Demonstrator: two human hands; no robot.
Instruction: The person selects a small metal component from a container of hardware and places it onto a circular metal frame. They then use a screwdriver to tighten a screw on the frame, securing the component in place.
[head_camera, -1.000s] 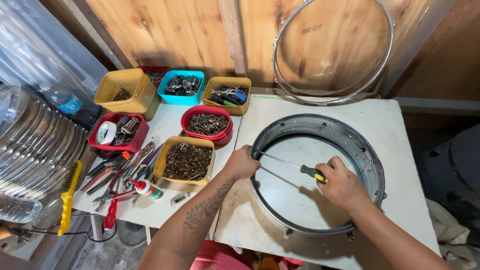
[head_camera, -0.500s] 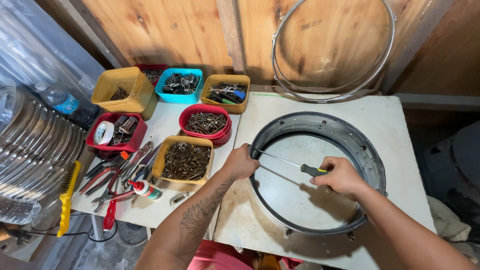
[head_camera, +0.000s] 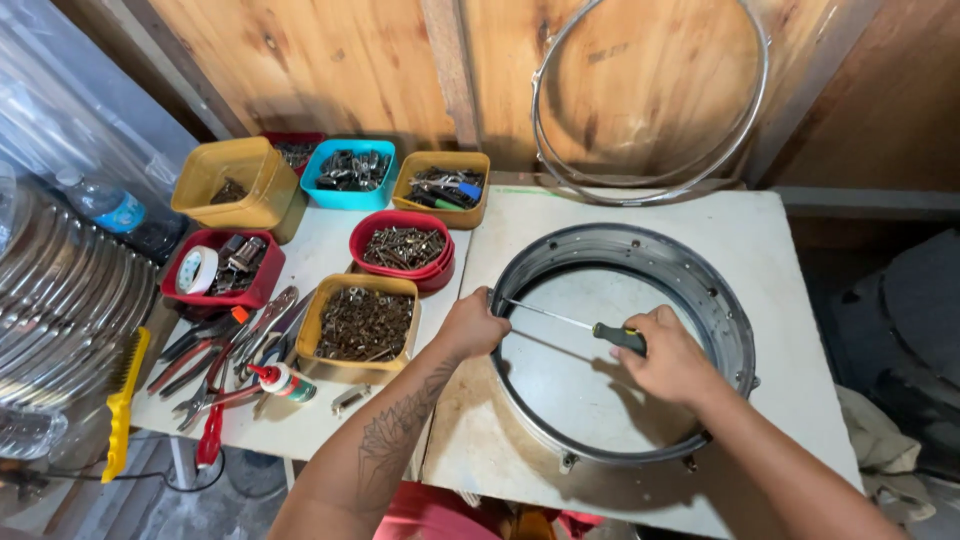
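Note:
A grey metal drum shell (head_camera: 725, 320) with holes along its wall lies flat on the white table (head_camera: 790, 230). My left hand (head_camera: 472, 326) grips the shell's left rim from outside. My right hand (head_camera: 668, 355) holds a screwdriver (head_camera: 575, 323) by its black and green handle inside the shell. Its thin shaft points left, with the tip against the inner wall just beside my left hand.
Left of the shell stand several plastic tubs of screws and hardware: a yellow one (head_camera: 360, 322), a red one (head_camera: 402, 245), a blue one (head_camera: 349, 172). Pliers and hand tools (head_camera: 215, 355) lie at the table's left. A metal hoop (head_camera: 650, 100) leans on the wooden wall.
My right hand and the screwdriver handle have shifted slightly, the shaft staying aimed at the left inner wall. The left hand keeps its grip on the rim.

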